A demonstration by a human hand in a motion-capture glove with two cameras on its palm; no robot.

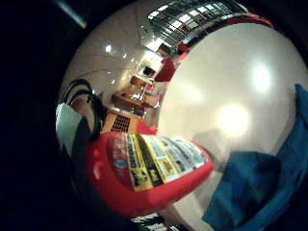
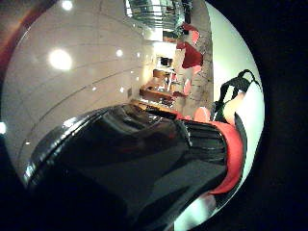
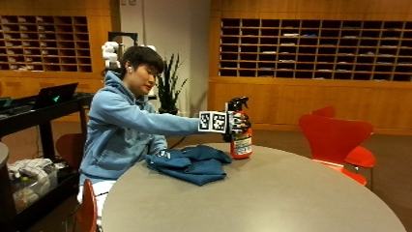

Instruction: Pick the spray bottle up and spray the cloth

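In the outside view, a red spray bottle [image 3: 242, 140] with a black trigger head stands upright near the far edge of the round grey table [image 3: 277, 193]. My gloved right hand [image 3: 237, 123] grips it around the neck, just under the head. I cannot tell whether its base touches the table. A crumpled blue cloth [image 3: 192, 164] lies on the table just beside the bottle, toward the person. The palm views show the bottle's labelled red body [image 1: 154, 168] close by, the blue cloth [image 1: 260, 187] on the table past it, and the black spray head [image 2: 134, 168].
An orange chair [image 3: 336, 137] stands at the table's far right. A black cart [image 3: 38, 125] with a laptop is at the left, behind the person. Another orange chair back [image 3: 87, 212] sits at the near left edge.
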